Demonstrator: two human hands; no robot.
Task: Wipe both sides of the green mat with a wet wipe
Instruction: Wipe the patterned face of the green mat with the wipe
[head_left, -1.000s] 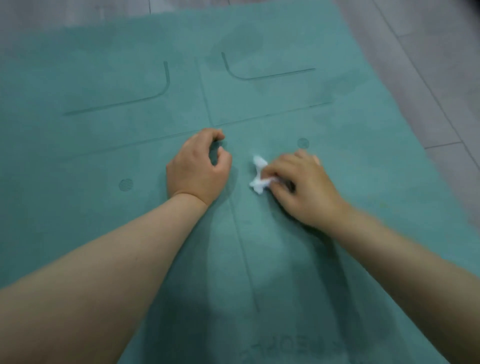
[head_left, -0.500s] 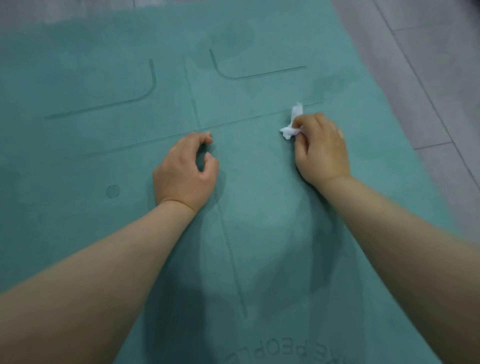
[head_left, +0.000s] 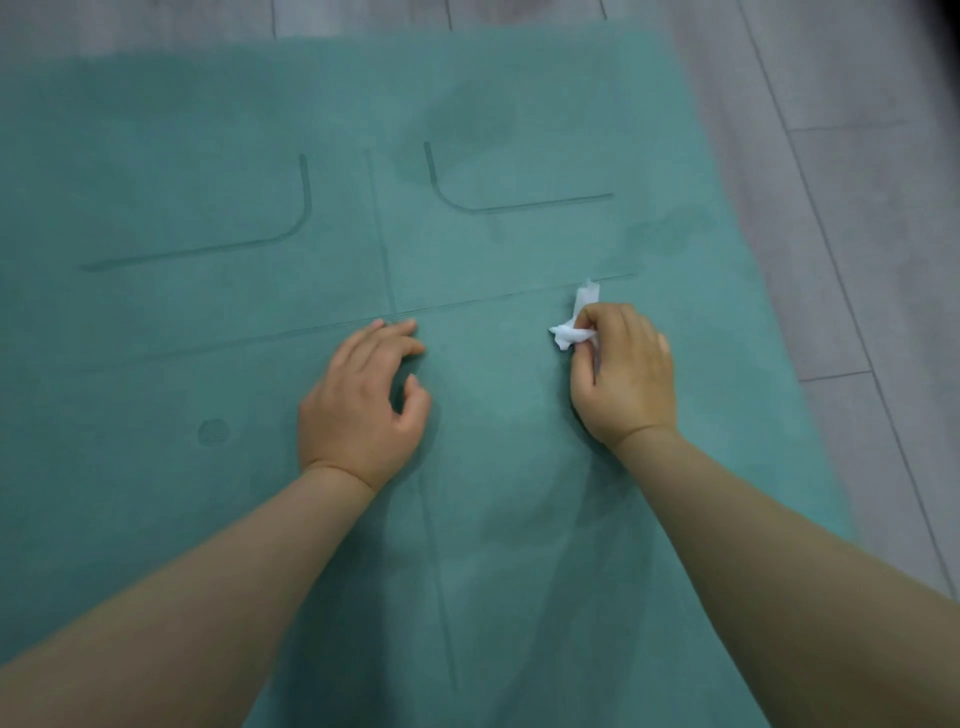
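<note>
Basically, we had the green mat (head_left: 260, 130) spread flat on the grey floor (head_left: 857, 208), filling most of the view from 9 to 3 o'clock. Our right hand (head_left: 621, 374) pinched a crumpled white wet wipe (head_left: 571, 325) between thumb and fingers at about 2 o'clock from centre, the wipe touching the mat just below a printed cross line. Our left hand (head_left: 363, 400) rested on the mat near centre, holding nothing, fingers loosely curled with the tips down, thumb apart.

Darker damp-looking patches showed toward 12 and 1 o'clock, so we judged the top face was partly wiped and the underside not yet done; we could not see it.

To do this step well, we figured the wipe should be spread flatter under the fingers, since bunched up it covered little. Strokes should overlap and run out to the edge at 3 o'clock. The left hand should press firmly so the mat would not creep or ruck.

No containers were in view, no wipe pack either.
</note>
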